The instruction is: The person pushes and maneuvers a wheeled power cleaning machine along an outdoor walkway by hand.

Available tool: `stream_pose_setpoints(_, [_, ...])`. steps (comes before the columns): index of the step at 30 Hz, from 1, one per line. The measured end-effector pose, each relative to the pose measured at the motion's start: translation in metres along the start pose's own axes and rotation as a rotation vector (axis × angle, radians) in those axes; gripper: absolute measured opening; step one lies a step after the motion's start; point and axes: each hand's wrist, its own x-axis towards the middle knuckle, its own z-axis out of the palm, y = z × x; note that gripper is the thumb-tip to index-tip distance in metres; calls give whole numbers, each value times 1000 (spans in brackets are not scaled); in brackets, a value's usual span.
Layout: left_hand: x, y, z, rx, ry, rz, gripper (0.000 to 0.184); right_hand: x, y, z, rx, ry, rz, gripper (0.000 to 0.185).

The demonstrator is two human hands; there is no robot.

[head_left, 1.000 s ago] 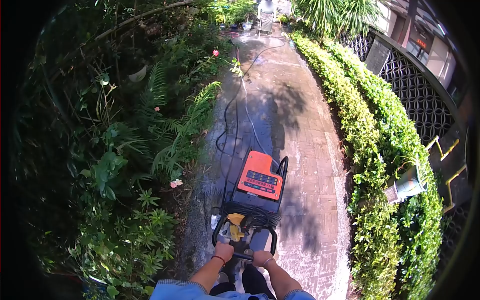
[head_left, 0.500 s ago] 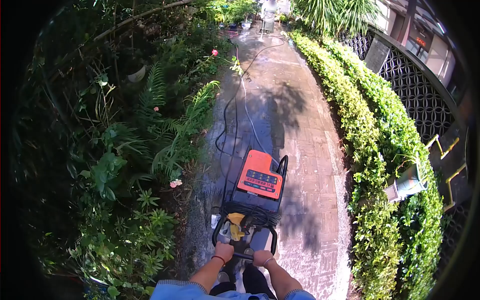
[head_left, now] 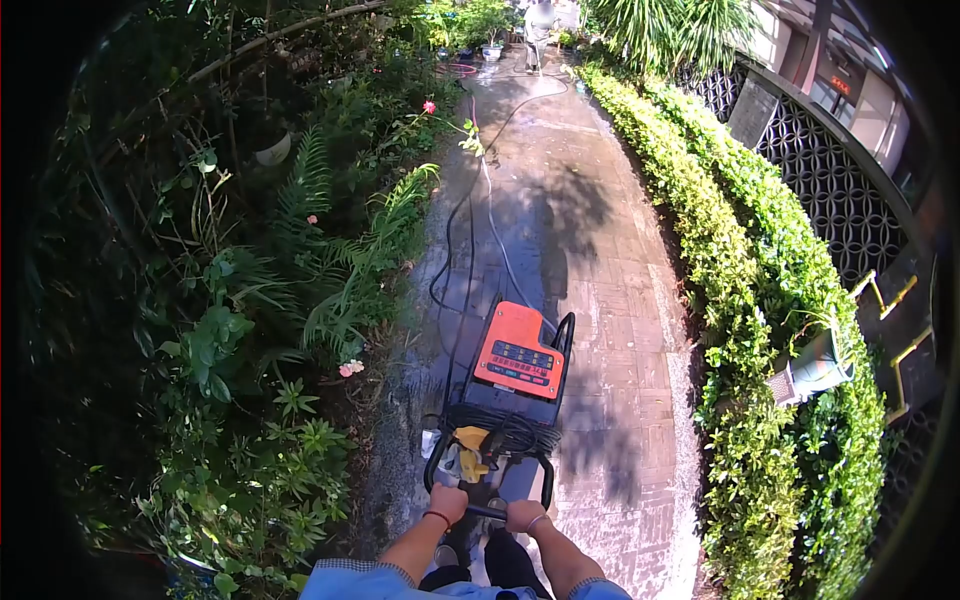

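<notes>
In front of me on the path stands a pressure washer (head_left: 520, 350) with an orange-red top panel and a black tubular frame. My left hand (head_left: 449, 502) is closed round the left part of its black handle bar (head_left: 487, 512). Towards the right end of the same bar, my right hand (head_left: 524, 515) has its fingers wrapped round it too. A coil of black cable (head_left: 500, 425) lies across the frame between machine and handle. Just below the coil hang a yellow cloth or glove (head_left: 472, 452) and some whitish material whose kind I cannot make out.
A hose (head_left: 490, 205) runs from the machine up the wet brick path (head_left: 620, 340). At the far end stands a person (head_left: 538, 35) near potted plants. Dense plants and ferns line the left; a clipped hedge (head_left: 720, 260) borders the right, with a bucket-like container (head_left: 822, 362) in it.
The distant person has shifted slightly to the right and changed stance. My hands, the handle and the machine look unmoved.
</notes>
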Motion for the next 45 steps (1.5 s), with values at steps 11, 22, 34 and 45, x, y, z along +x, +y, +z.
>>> stream_pose_setpoints(11, [-1, 0, 1, 5, -8, 3, 19, 6, 3, 12, 4, 45, 7, 27])
stream_pose_setpoints(22, [1, -2, 10, 25, 19, 29, 17, 0, 0, 3, 10, 4, 7, 26])
stream_pose_setpoints(34, [3, 5, 5, -5, 26, 15, 17, 0, 8, 0, -8, 18, -9, 29])
stream_pose_setpoints(45, [1, 10, -3, 4, 1, 27, 18, 6, 16, 9, -12, 20, 5, 25])
